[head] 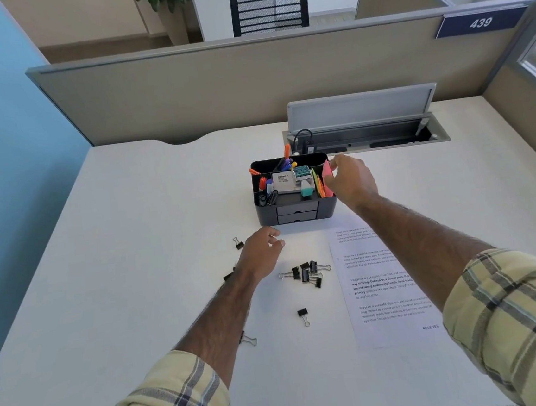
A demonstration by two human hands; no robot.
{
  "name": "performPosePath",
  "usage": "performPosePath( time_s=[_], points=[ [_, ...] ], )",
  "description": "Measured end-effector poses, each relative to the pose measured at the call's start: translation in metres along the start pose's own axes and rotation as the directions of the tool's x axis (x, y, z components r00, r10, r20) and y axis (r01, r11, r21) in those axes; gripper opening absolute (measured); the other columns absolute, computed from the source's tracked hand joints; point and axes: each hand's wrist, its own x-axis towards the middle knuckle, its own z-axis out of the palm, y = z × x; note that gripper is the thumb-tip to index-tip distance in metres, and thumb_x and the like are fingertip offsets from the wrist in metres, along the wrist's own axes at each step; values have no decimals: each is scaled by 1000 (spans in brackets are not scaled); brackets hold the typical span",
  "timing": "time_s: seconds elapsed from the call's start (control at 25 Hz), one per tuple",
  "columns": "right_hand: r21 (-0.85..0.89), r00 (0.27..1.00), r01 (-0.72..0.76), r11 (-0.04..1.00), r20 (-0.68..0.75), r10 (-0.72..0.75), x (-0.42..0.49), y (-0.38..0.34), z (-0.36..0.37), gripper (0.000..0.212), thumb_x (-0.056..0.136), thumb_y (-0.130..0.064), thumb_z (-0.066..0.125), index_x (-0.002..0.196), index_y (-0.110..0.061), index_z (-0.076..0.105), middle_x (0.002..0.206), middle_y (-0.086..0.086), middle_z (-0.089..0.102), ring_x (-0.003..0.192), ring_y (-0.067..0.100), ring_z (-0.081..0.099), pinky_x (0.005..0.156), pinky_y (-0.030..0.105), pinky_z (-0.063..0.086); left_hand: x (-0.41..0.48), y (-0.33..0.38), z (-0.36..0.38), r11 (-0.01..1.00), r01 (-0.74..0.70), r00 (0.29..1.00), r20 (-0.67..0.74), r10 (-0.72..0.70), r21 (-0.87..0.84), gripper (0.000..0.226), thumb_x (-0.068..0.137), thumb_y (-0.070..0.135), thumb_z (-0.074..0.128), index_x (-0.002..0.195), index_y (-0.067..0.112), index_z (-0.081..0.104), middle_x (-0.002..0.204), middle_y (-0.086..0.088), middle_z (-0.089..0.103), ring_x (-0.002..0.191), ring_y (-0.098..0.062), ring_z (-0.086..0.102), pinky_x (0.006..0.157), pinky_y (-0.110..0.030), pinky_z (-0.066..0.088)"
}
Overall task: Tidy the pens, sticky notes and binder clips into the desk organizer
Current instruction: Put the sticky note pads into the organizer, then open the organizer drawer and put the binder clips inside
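A black desk organizer [297, 211] with two small drawers stands mid-desk, holding pens [284, 163], an eraser box and coloured sticky notes. My right hand [352, 180] pinches a pink sticky note pad [327, 173] standing in the organizer's right compartment. My left hand [260, 253] hovers low over the desk in front of the organizer, fingers loosely curled, holding nothing. A cluster of black binder clips [307, 273] lies just right of it. Single clips lie at the left [237, 243], nearer me [303, 315] and beside my left forearm [248, 339].
A printed sheet of paper [382, 293] lies on the white desk [132, 250] under my right forearm. An open cable tray [365, 136] with a raised lid sits behind the organizer. Beige partition walls enclose the desk at the back and right.
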Motion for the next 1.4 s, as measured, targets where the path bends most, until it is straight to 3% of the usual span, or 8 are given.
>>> performPosePath(
  time_s=[0.2,0.52,0.68,0.8,0.88,0.96,1.16,1.4],
  points=[
    [25,999,1,1000,50,-2,-5,2,5,27,99,-21,60,125,-15,61,121,7,70,99,23,69,74,34,61,-1,1,-2,1000,-5,1000,-9,5,-6,28,98,25,59,125,16,61,119,0,65,102,-13,58,80,-24,40],
    [-56,1000,-7,998,12,8,-10,13,9,17,98,-14,53,100,-15,69,100,3,70,85,21,64,75,35,59,-2,1,-6,1000,-19,998,-63,19,8,40,100,26,57,139,20,51,134,-1,54,109,-10,47,92,-25,37],
    [255,990,-121,959,-36,134,-29,5,22,18,96,-8,50,93,-11,68,92,2,70,76,20,67,58,27,54,-1,2,-4,999,-31,992,-122,29,-13,53,100,29,56,149,27,37,133,2,54,109,-15,55,97,-37,49],
    [741,872,-425,521,180,455,-54,-13,51,17,97,-1,48,95,-6,64,97,11,70,57,17,64,48,24,51,-6,6,5,998,-57,977,-206,57,7,54,100,26,54,149,28,34,129,6,53,107,-17,59,90,-36,50],
    [816,729,-561,141,406,552,-68,-22,65,14,97,1,49,92,-2,62,91,14,69,57,19,64,49,24,53,-10,8,7,993,-88,943,-315,107,75,46,99,23,54,142,26,38,123,5,56,103,-20,61,83,-38,54],
    [808,651,-586,-60,513,560,-74,-23,70,14,98,2,50,88,0,58,85,15,68,64,22,68,60,26,58,-9,6,4,986,-105,921,-360,146,131,49,99,21,54,144,27,35,123,1,57,100,-23,62,80,-42,57],
    [784,625,-555,-279,614,482,-76,-20,77,16,101,0,45,88,1,54,87,18,66,83,30,72,85,33,60,-5,0,-2,954,-81,932,-317,176,289,65,99,19,55,155,27,23,128,-5,59,107,-25,62,85,-44,58],
    [778,667,-489,-394,624,406,-75,-23,91,23,102,-2,44,124,1,49,119,18,67,88,32,74,65,30,62,-3,-5,-2,941,-76,941,-290,177,329,69,99,21,56,156,29,18,125,-5,62,104,-27,64,87,-47,57]
  ],
)
